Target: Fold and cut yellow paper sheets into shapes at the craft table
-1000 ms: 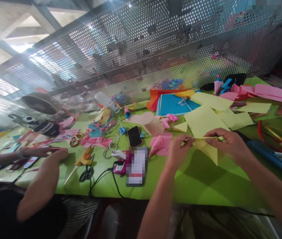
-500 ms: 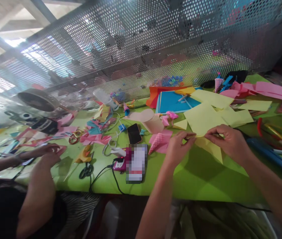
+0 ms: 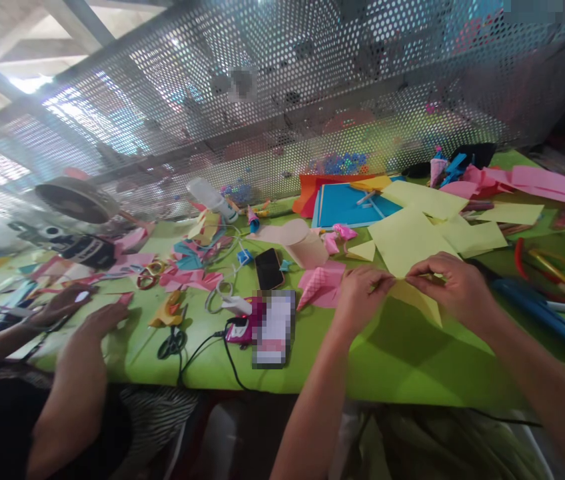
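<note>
Between my hands is a piece of yellow paper [image 3: 418,301], one part hanging down as a pointed flap over the green table. My left hand [image 3: 362,292] pinches its left end, thumb against fingers. The other end is pinched by my right hand [image 3: 450,283], whose fingertips nearly meet those of the left. Just behind my hands lies a larger sheet of pale yellow paper [image 3: 405,240]. A pink patterned paper cone [image 3: 312,287] rests on a pink sheet [image 3: 333,293] to the left of my left hand.
A black phone [image 3: 269,269], a lit phone [image 3: 275,330] and a cable lie left of my hands. Blue paper [image 3: 347,205] sits behind, and a blue tool [image 3: 545,313] is at right. Far left, a co-worker's hands [image 3: 97,320] are over the table, near scissors [image 3: 151,273].
My fingertips have drawn closer together on the yellow paper, and its hanging flap has shifted slightly left. The co-worker's hands have moved apart and lower to the table.
</note>
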{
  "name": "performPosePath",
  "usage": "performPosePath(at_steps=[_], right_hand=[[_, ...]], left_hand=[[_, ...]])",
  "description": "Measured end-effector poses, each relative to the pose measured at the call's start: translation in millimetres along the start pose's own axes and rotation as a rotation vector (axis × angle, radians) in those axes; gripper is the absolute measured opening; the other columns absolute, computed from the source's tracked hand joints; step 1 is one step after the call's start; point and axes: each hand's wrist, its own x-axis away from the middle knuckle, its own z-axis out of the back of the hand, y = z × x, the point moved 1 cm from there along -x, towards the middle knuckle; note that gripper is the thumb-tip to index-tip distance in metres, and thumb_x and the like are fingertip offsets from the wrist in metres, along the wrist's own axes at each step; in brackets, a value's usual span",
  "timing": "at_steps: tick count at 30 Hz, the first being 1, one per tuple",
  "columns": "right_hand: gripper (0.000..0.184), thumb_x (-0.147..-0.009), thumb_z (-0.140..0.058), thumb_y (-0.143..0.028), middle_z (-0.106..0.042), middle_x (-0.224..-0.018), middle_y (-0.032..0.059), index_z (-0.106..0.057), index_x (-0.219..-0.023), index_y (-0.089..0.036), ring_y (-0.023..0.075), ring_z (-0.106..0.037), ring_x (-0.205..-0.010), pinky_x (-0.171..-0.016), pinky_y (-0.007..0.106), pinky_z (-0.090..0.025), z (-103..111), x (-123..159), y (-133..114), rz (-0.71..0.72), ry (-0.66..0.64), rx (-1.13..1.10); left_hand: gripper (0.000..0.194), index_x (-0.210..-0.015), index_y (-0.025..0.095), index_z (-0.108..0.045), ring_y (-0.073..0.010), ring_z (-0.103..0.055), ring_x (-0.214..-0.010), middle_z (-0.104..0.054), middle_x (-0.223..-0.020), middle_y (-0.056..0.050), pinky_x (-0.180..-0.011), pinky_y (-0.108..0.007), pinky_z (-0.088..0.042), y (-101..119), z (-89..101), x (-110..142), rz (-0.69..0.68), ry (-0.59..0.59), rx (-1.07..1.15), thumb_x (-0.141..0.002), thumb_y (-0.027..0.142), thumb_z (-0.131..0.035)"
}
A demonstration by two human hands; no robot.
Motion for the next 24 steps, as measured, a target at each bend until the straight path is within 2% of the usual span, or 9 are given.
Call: performPosePath(at_steps=[4,9,12,17,21,24], right_hand=[[0.015,-0.093,-0.069,-0.04,-0.075,-0.084,0.0017,-0.075,-0.086,-0.027,0.0233,-0.067,-0.082,-0.074,0.038,-0.049,-1.4,-0.8,-1.4,0.023,-0.013,0.027],[0.018,-0.089,-0.073,-0.046,-0.076,-0.09,0.003,-0.076,-0.094,-0.028,0.0246,-0.069,-0.085,-0.074,0.038,-0.052,-0.6,-0.1,2.2,-0.025,-0.007,0.016],[0.015,-0.088,-0.073,-0.043,-0.075,-0.086,0.0024,-0.076,-0.09,-0.029,0.0243,-0.069,-0.082,-0.072,0.038,-0.052,0.0,0.5,5.1,-0.062,-0.001,0.024],[0.01,-0.089,-0.072,-0.038,-0.075,-0.084,0.0018,-0.075,-0.09,-0.028,0.0241,-0.069,-0.081,-0.071,0.038,-0.053,-2.1,-1.0,3.4,0.021,-0.019,0.052],[0.026,-0.089,-0.075,-0.039,-0.075,-0.103,0.0048,-0.071,-0.111,-0.027,0.027,-0.068,-0.099,-0.087,0.043,-0.053,5.0,-2.2,-4.3,0.131,0.137,0.088],[0.022,-0.09,-0.075,-0.035,-0.072,-0.106,0.006,-0.069,-0.109,-0.027,0.0273,-0.065,-0.103,-0.092,0.044,-0.051,11.0,-1.6,-9.6,0.19,0.284,0.131]], left_hand=[[0.012,-0.101,0.025,-0.078,-0.0218,-0.069,-0.095,-0.079,-0.097,-0.002,-0.088,-0.035,-0.047,7.2,-0.5,-0.2,-0.042,-0.009,-0.054,-0.097,0.028,-0.067],[0.008,-0.092,0.023,-0.077,-0.0206,-0.068,-0.087,-0.079,-0.089,0.0,-0.084,-0.035,-0.045,3.7,0.0,-0.8,-0.036,0.029,-0.049,-0.095,0.025,-0.07],[0.008,-0.093,0.022,-0.077,-0.021,-0.068,-0.088,-0.079,-0.091,-0.001,-0.084,-0.036,-0.044,4.7,0.7,-0.6,-0.027,0.011,-0.083,-0.095,0.024,-0.069],[0.01,-0.1,0.025,-0.077,-0.0221,-0.07,-0.092,-0.08,-0.095,-0.001,-0.086,-0.037,-0.044,10.1,-4.0,-1.8,-0.017,-0.023,-0.085,-0.095,0.03,-0.07],[0.008,-0.091,0.022,-0.077,-0.0197,-0.07,-0.085,-0.079,-0.089,-0.002,-0.081,-0.033,-0.046,1.7,-8.8,-2.6,0.048,0.096,0.035,-0.093,0.02,-0.069],[0.009,-0.09,0.019,-0.075,-0.0161,-0.066,-0.075,-0.076,-0.083,-0.002,-0.072,-0.027,-0.046,-4.3,-11.2,-1.2,0.125,0.233,0.16,-0.092,0.02,-0.066]])
